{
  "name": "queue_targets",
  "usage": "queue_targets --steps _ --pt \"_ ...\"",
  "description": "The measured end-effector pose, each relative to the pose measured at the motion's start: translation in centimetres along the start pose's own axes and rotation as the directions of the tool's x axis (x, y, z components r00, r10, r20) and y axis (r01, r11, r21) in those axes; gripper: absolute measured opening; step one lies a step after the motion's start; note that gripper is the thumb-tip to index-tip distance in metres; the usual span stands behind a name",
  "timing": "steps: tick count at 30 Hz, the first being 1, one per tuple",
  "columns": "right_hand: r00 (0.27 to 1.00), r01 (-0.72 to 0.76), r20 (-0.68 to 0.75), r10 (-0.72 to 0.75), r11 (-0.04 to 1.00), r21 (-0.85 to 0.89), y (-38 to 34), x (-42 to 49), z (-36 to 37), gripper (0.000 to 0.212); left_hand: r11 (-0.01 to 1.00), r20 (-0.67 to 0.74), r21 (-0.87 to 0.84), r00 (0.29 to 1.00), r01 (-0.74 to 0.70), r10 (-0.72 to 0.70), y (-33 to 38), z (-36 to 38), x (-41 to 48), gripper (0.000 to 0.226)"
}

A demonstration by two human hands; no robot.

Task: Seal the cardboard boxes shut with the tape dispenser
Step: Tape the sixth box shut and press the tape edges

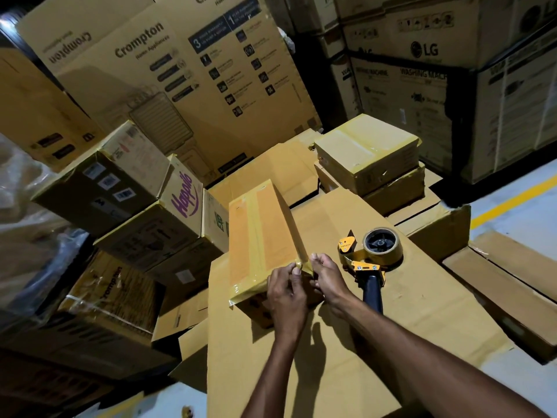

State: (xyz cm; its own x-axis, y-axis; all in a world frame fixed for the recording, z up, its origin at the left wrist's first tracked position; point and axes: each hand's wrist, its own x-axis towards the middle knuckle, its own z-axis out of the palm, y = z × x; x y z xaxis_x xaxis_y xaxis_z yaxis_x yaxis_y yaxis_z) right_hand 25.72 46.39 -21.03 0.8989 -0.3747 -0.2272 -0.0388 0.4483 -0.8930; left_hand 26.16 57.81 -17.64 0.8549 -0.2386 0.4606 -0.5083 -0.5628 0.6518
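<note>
Left hand [284, 292] and right hand [327, 279] pinch the tape [250, 286] at the box's [262, 236] near right corner. Box likely light, rigid: hold by its edges. Tape dispenser [369, 254] lies just right, ungripped.

left hand [284, 292], right hand [327, 279]: pinch box [262, 236] corner | tape dispenser [372, 254]: alongside

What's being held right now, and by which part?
The left hand and right hand pinch the taped box at its near corner; tape dispenser lies unheld.
</note>
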Motion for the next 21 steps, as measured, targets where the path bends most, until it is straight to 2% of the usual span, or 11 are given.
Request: queue_targets --steps 3,7,12,16,21 --pt "1.000 -0.009 -0.021 0.009 1.000 0.012 -0.3 -0.2 0.1 0.028 0.989 0.055 -0.087 0.992 0.122 -0.118 0.8 0.4 -0.1 0.017" --pt "1.000 -0.001 -0.014 0.002 1.000 0.031 0.0 -0.1 -0.2 0.028 0.885 0.165 -0.316 0.938 0.342 -0.303 0.6 1.3 -0.2 0.015" --pt "1.000 0.006 -0.018 -0.006 1.000 -0.016 -0.3 -0.6 -0.8 0.029 0.822 0.096 -0.451 0.935 0.347 -0.342 1.3 1.9 -0.7 0.013" --pt "0.999 0.024 -0.030 -0.026 0.997 -0.072 -0.3 -0.6 -1.3 0.024 0.810 0.057 -0.464 0.925 0.359 -0.377 1.7 2.3 -1.1 0.018" --pt "0.998 0.056 -0.014 -0.057 0.994 -0.090 -0.8 -0.5 -1.6 0.023 0.770 0.008 -0.470 0.874 0.432 -0.485 1.4 3.0 -1.2 0.020"
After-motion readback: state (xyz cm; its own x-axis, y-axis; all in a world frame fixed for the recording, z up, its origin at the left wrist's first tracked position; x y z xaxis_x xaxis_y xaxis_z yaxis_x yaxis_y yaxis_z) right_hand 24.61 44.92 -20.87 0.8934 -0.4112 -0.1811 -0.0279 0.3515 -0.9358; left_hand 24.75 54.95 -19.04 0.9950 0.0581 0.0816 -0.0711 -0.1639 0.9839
